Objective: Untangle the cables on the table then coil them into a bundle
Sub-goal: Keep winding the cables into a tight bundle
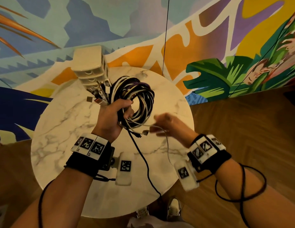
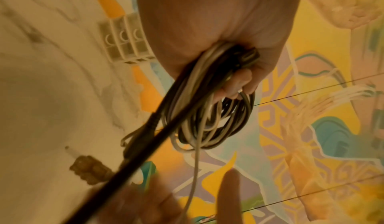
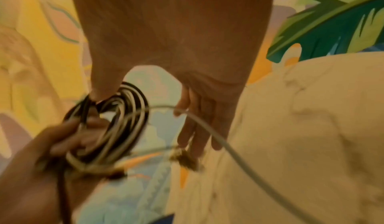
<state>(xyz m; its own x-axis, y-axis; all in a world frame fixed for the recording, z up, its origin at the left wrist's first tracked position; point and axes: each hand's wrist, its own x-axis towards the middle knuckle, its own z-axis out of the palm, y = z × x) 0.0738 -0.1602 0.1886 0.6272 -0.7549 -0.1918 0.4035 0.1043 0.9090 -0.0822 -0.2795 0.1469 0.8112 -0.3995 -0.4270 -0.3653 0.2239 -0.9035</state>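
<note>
Round marble table (image 1: 64, 129) before a painted mural wall (image 1: 44, 30), wood floor (image 1: 242, 120) around it; a small drawer unit (image 1: 92, 66) stands at its far edge. Left hand (image 1: 113, 117) grips the coiled cables (image 1: 140, 99) above the table. Right hand (image 1: 169, 124), blurred, fingers extended, touches a loose grey cable (image 3: 228, 147).
</note>
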